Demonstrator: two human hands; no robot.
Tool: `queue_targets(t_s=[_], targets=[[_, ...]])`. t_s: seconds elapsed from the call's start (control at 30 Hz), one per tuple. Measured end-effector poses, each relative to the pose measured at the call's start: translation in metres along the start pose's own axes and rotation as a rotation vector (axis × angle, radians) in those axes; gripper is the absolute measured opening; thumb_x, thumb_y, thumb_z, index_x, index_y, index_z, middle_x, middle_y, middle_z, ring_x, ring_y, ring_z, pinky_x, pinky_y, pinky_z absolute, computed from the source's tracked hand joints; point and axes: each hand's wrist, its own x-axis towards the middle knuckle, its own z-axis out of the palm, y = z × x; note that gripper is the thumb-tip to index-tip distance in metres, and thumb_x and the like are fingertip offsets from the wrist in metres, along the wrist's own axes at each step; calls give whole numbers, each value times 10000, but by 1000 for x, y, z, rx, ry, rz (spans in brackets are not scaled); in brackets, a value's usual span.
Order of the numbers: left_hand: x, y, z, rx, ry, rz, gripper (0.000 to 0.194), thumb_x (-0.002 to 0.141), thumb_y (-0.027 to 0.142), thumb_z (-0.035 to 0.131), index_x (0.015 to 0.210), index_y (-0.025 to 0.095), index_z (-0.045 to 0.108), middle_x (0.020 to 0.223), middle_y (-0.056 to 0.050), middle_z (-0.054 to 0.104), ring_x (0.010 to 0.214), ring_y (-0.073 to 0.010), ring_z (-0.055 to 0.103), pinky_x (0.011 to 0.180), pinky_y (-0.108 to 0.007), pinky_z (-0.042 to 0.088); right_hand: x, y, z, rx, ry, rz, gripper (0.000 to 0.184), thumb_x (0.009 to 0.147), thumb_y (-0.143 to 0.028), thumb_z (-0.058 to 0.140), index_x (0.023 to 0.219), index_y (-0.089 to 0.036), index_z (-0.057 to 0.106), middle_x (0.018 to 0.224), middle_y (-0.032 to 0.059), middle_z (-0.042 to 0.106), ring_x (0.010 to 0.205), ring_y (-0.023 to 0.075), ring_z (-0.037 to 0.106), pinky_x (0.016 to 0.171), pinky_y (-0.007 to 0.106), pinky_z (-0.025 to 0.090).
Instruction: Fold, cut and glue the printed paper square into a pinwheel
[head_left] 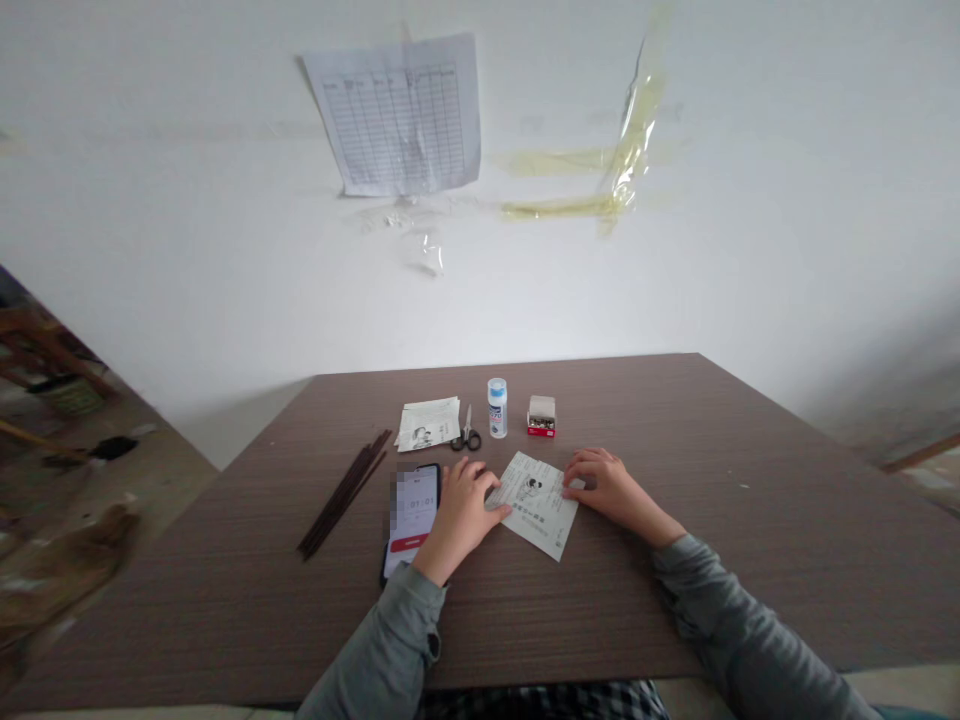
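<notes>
A square sheet of printed paper (534,505), with a small black drawing and text on it, lies turned at an angle on the table between my hands. My left hand (466,512) holds its left corner, thumb on top and fingers curled around the edge. At the opposite side, my right hand (606,488) pinches the right edge between thumb and fingertips. Under and beside my left wrist rests a phone (414,505) showing a timer; my forearm hides part of it.
Behind the sheet stand a white bottle with a blue cap (497,410) and a small red-and-white box (541,417) of metal pieces. Scissors (466,436) lie beside stacked printed papers (427,424). Dark thin sticks (345,495) lie left on the brown table (750,520).
</notes>
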Motion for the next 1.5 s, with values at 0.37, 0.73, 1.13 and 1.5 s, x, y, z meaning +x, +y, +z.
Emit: queue_targets(t_s=[0.37,0.73,1.13,1.5], targets=[[-7,17,30,105,-32,204,518,1193,121,721,1675,215,887,1826,-214,817,1783,-435,732,1515,-762,576,-12,-27,36,-163,-78,-189,427,1174,-217,732,1534,-274,955,1688,188,886,1561,437,850,1378,648,704],[-15,22,45,292,-83,179,679,1323,317,557,1989,188,596,2061,-192,556,1939,-403,538,1612,-716,426,-20,-58,35,-411,-216,-118,700,1263,-291,454,1914,-315,710,2032,108,572,1883,422,602,1591,698,438],[-14,20,40,265,-60,127,682,1275,395,647,1951,311,680,2040,-169,610,1909,-459,571,1563,-798,468,-29,-36,36,-619,-131,-74,691,1298,-276,486,1963,-388,634,2042,142,577,1882,505,587,1470,857,548],[-14,15,38,230,-76,54,725,1242,513,701,1965,494,646,1992,-83,688,1937,-462,513,1587,-813,400,-24,-25,10,-612,-243,161,708,1330,-345,421,2022,-472,504,2133,80,453,1973,476,439,1514,891,448]])
